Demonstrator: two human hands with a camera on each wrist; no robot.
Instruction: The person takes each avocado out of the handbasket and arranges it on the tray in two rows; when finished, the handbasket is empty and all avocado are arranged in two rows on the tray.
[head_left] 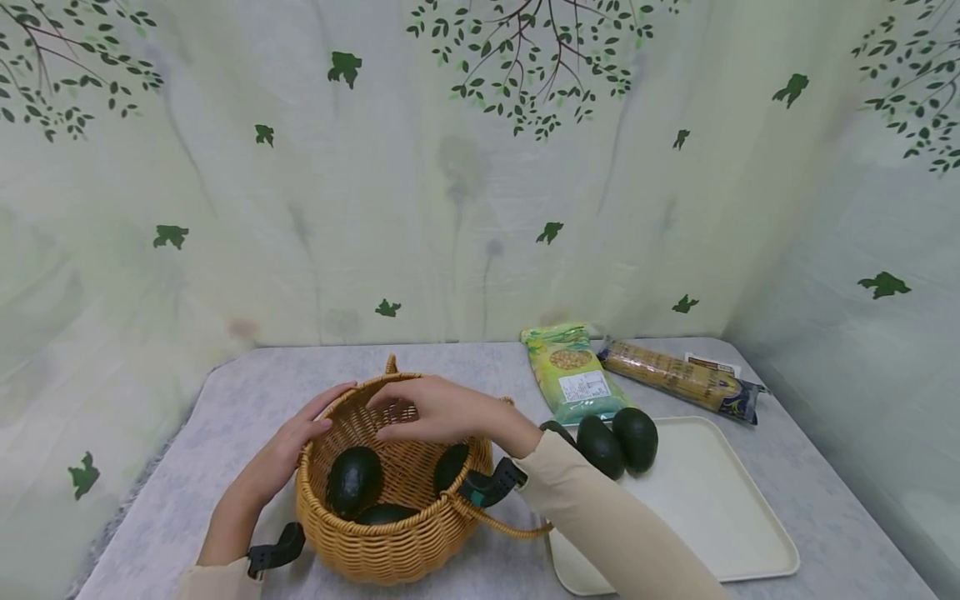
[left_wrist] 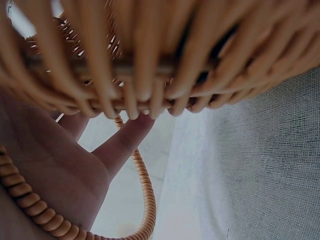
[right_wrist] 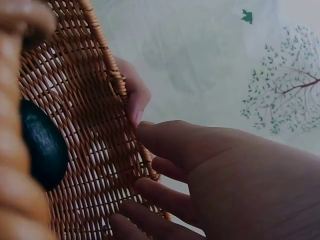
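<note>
A round wicker basket (head_left: 375, 554) with several dark green avocados (head_left: 355, 482) inside stands on the table, its opening tilted toward the head camera. My left hand (head_left: 288, 442) grips the basket's left rim, thumb over the edge and fingers along the outer wall. In the right wrist view, part of that left hand (right_wrist: 134, 92) shows curled over the rim. Above the opening is my right hand (head_left: 442, 408), empty, with loosely bent fingers (right_wrist: 167, 195) near the far rim. A wrapped basket handle (head_left: 502, 527) hangs out to the right, below my right wrist.
Right of the basket lies a cream tray (head_left: 697, 500); more avocados (head_left: 600, 446) are at its back left corner, partly behind my right arm. Behind it are a yellow-green food bag (head_left: 551, 358) and a long clear-wrapped package (head_left: 667, 371). A leaf-print curtain (head_left: 465, 208) surrounds the table.
</note>
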